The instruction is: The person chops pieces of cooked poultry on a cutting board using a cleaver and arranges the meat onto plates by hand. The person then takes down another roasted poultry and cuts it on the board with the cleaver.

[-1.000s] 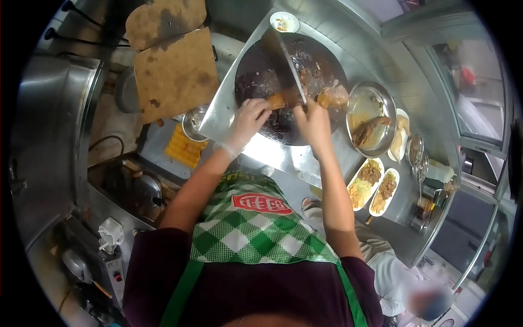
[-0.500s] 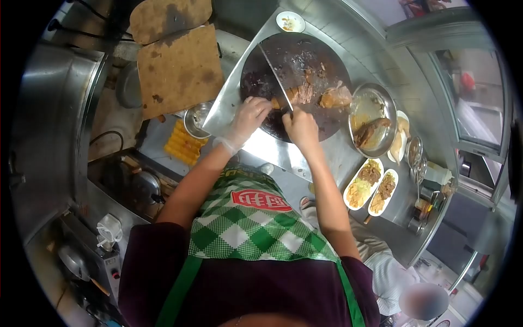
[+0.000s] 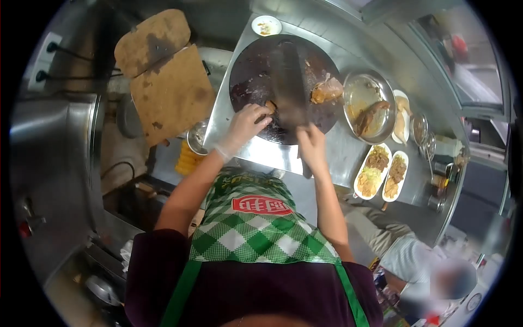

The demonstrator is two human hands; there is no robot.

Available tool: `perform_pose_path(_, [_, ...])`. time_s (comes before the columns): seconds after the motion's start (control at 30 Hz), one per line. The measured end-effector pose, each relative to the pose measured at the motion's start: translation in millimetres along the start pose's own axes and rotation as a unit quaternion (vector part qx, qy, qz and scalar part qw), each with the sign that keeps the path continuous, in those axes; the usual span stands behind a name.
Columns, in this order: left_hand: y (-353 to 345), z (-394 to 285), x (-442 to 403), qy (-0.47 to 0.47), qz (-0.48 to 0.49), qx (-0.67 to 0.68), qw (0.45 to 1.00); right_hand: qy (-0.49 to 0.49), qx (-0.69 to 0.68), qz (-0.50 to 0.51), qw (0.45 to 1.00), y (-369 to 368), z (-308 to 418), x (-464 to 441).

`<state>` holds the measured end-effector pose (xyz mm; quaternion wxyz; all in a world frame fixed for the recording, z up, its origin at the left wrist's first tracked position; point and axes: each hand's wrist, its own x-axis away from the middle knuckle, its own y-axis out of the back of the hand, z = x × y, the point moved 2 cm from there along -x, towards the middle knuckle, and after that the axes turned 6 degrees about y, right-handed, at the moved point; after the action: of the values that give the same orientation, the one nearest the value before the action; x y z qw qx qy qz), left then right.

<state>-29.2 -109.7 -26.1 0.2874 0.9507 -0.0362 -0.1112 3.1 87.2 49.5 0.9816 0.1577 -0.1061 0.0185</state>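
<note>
My left hand (image 3: 248,126), in a clear plastic glove, has its fingers closed on a small piece of brown cooked meat (image 3: 271,106) near the front left of the round dark chopping board (image 3: 248,71). My right hand (image 3: 311,143) grips a cleaver (image 3: 289,82) by its handle. The wide blade is smeared by motion and lies broadside to me over the middle of the board, hiding what is beneath. A larger chunk of cooked meat (image 3: 327,90) rests on the board's right side, beyond the blade.
A metal dish (image 3: 351,90) with a piece of meat stands right of the board, near two white plates of food (image 3: 373,173). A small white dish (image 3: 266,25) sits behind. Brown boards (image 3: 171,95) lie left. Another person (image 3: 406,250) is at lower right.
The cleaver has turned from edge-on to broadside and its blade now covers the board's middle, where cut meat lay. The left hand stays at the meat. The view has shifted slightly.
</note>
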Motion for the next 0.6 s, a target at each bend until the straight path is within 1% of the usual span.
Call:
perform_pose_path(0.03, [5,-5,-7,0.01,0.05,0.007,0.999,-0.02,-0.051,-0.036,0.998,13,-6,17])
perform_pose_path(0.07, [11,-10,-22,-0.033,0.06,-0.014,0.998,-0.071,-0.119,-0.074,0.987,24,-13,34])
perform_pose_path(0.1, [16,-15,-39,-0.076,0.07,-0.031,0.994,-0.13,-0.162,-0.073,0.976,37,-39,50])
perform_pose_path(0.13, [17,-15,-54,-0.116,0.08,-0.047,0.989,-0.167,-0.187,-0.094,0.963,41,-48,67])
perform_pose_path(0.17, [15,-8,-66,-0.139,0.136,-0.039,0.98,-0.185,-0.223,-0.114,0.95,41,-62,83])
perform_pose_path(0.2, [13,-4,-77,-0.158,0.147,-0.05,0.975,-0.207,-0.245,-0.107,0.941,41,-74,96])
perform_pose_path(0.27, [12,-24,-102,-0.185,0.198,-0.091,0.958,-0.213,-0.285,-0.122,0.927,35,-82,111])
perform_pose_path(0.3, [-1,-27,-108,-0.245,0.175,-0.067,0.951,-0.217,-0.3,-0.13,0.92,32,-88,118])
perform_pose_path(0.4, [-36,-47,-122,-0.365,0.225,-0.131,0.894,-0.212,-0.331,-0.153,0.907,30,-94,123])
perform_pose_path(0.43, [-45,-50,-124,-0.39,0.247,-0.164,0.872,-0.208,-0.335,-0.158,0.905,30,-93,124])
perform_pose_path(0.53, [-60,-49,-130,-0.375,0.311,-0.237,0.84,-0.199,-0.34,-0.148,0.907,34,-93,122])
perform_pose_path(0.6, [-61,-51,-135,-0.289,0.381,-0.184,0.859,-0.192,-0.326,-0.154,0.913,36,-91,122])
